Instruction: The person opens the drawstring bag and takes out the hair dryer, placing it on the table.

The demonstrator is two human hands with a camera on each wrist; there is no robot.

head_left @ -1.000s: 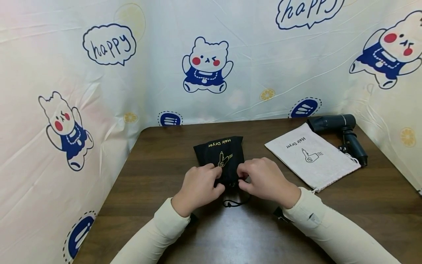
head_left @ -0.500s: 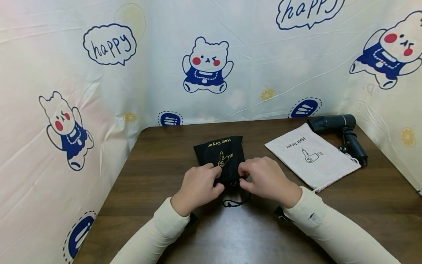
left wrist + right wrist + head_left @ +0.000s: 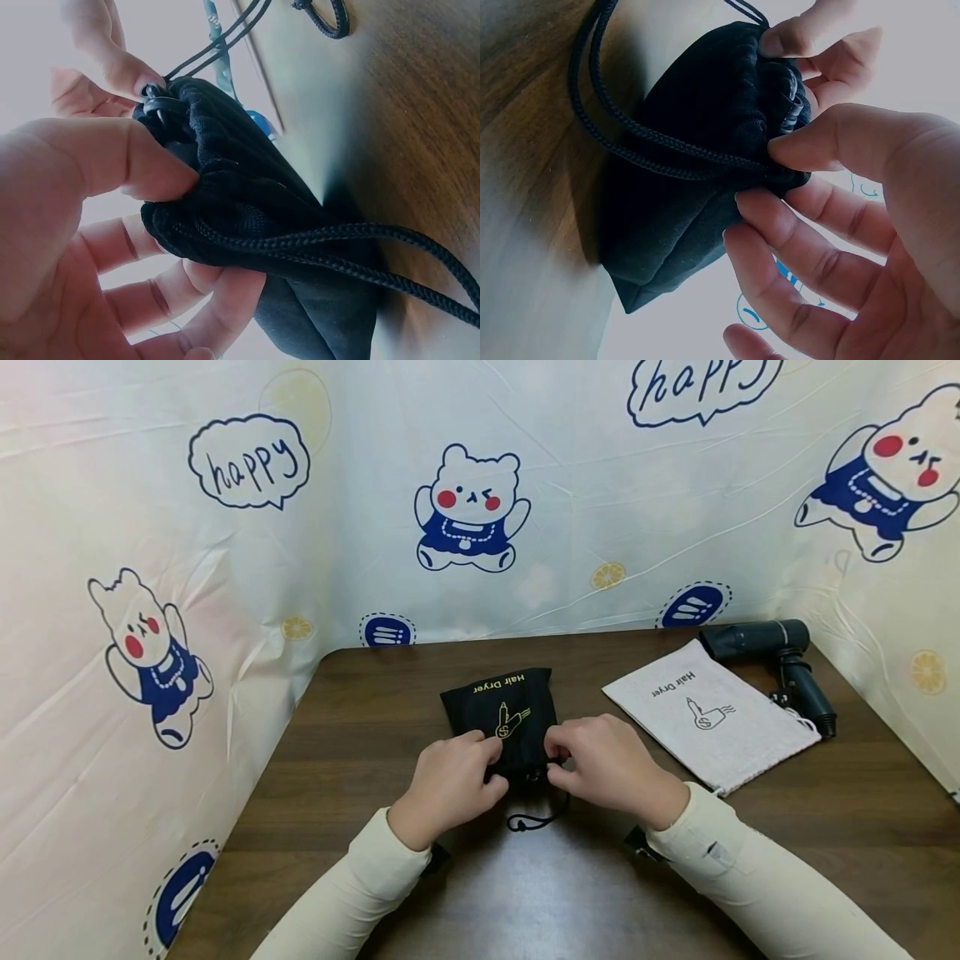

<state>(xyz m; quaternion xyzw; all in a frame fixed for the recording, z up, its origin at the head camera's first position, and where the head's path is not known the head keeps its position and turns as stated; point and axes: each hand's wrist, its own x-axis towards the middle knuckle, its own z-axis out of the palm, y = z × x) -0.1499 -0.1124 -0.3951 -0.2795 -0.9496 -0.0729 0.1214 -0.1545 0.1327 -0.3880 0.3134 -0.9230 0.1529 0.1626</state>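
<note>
Head: bag [image 3: 504, 706] between hands [image 3: 452, 782] [image 3: 606, 766], seemingly pinched.

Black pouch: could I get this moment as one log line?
left hand: pinches mouth of black fabric drawstring pouch; right hand: pinches mouth; white fabric drawstring pouch: lying flat; dark L-shaped hair dryer: beside it

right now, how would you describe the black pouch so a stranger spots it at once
On the brown table, find the left hand and the right hand. Between them, held at its mouth, is the black pouch. Its yellow Hair Dryer lettering on black cloth sets it apart from the pale pouch on the right, which is lettered in dark.
</note>
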